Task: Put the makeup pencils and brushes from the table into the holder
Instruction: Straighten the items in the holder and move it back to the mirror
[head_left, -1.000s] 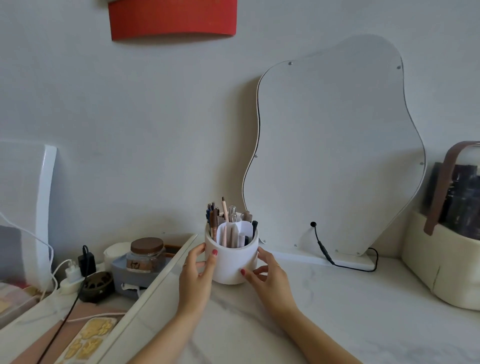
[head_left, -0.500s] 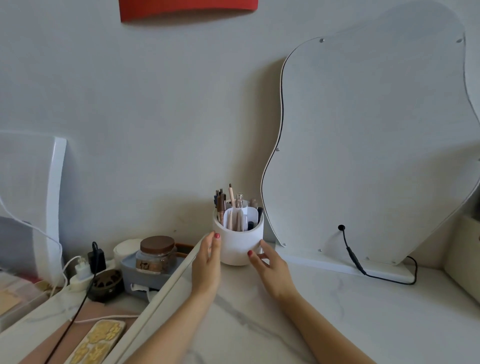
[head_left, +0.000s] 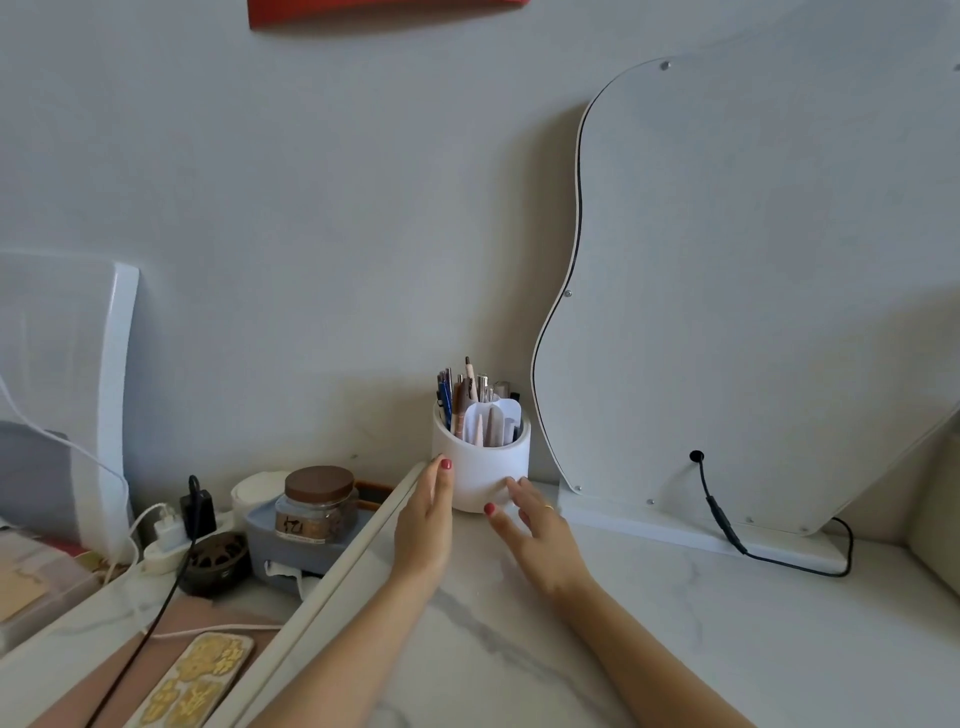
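A white round holder stands on the marble table close to the wall, beside the mirror. Several makeup pencils and brushes stand upright in its compartments. My left hand lies flat against the holder's left side, fingertips touching its wall. My right hand is at the holder's front right base, fingers spread and just touching it. Neither hand grips anything.
A wavy-edged mirror back with a black cable leans on the wall at right. Left of the table's edge sit a brown-lidded jar, a grey box, chargers and a gold-patterned case.
Both hands have pushed the holder away from me toward the wall, next to the mirror. The fingers have loosened from around it and now rest against its sides.
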